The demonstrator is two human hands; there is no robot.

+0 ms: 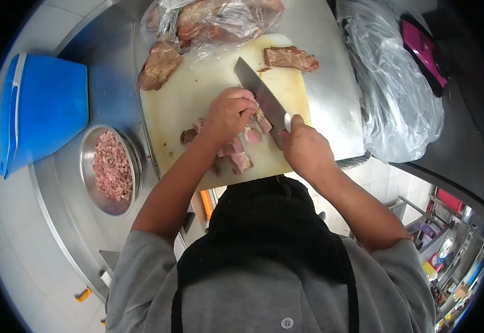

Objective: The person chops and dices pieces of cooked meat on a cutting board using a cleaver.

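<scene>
My right hand (307, 145) is wrapped round the white handle of a large knife (261, 94), whose blade lies along the right side of a strip of meat (262, 118) on the cutting board (181, 105). With its fingers curled together, my left hand (231, 112) presses on the upper end of that strip, left of the blade. Below my left hand are several cut pink pieces (236, 155), with a darker piece (187, 136) beside my wrist. Browned chunks sit at the board's upper right (291, 58) and upper left (160, 65).
A metal bowl of diced meat (112, 166) stands left of the board, below a blue container (50, 105). Bagged meat (220, 22) covers the board's top edge. At the right lie clear plastic bags (392, 83) and a pink and black object (424, 53).
</scene>
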